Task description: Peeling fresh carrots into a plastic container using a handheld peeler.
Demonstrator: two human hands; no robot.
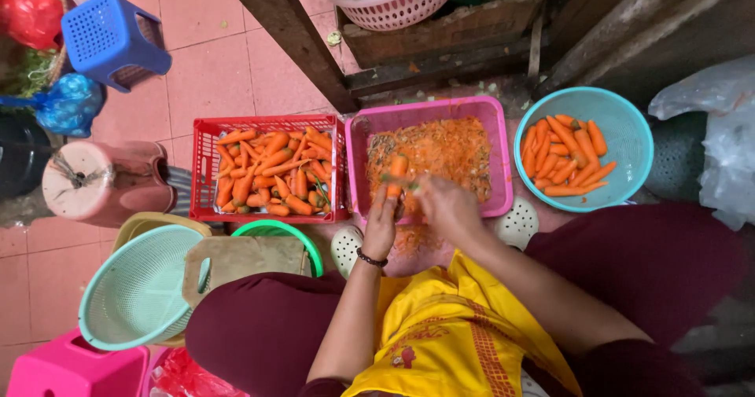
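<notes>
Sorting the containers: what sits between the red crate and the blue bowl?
The pink tub of peelings, seen in the head view, lies between red crate and blue bowl.

Orange carrot (398,167) in the left hand (383,226), black beaded bracelet (371,260) at that wrist. Orange too for the peelings (448,149) heaped in the pink basin (499,149), for the unpeeled carrots (271,173) in the red slotted crate (206,141), and brighter orange for the peeled carrots (568,159) in the turquoise perforated colander (629,134). Yellow apron (448,330) with red-orange trim over maroon trousers (259,330). Mint-green mesh strainer (138,287), blue latticed stool (110,39), hot-pink stool (71,369), pink lattice basket (393,4), salmon-pink floor tiles (212,59).
</notes>
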